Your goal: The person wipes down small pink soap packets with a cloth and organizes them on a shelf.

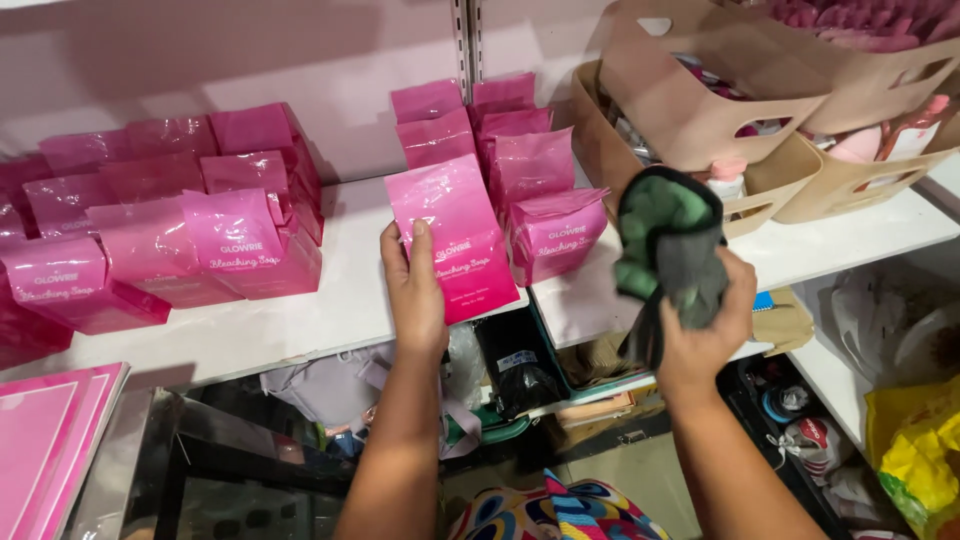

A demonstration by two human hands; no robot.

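A long white shelf (300,320) runs left to right across the view, backed by a pale pink wall. On its far right stand beige plastic baskets (700,110) stuffed with bottles and pink items. On the left half lies a big cluster of glossy pink pouches (160,240), some flat, some leaning. A second, smaller row of pink pouches (520,170) stands in the middle, lined up from near to far.

The front pink pouch (455,235) of that middle group sits at the near edge of the shelf, its long axis running near to far and tipped slightly leftward at the top. The left hand (412,290) is on it: thumb laid up the pouch's lower left face, fingers curled behind its left edge, gripping it. The pouch lies directly above and just right of that hand.

The right hand (705,320) is closed around a bunched dark green and grey cloth (668,245), held up to the right of the pouch, apart from it, in front of the baskets. The left hand is clearly the nearer one to the pouch.
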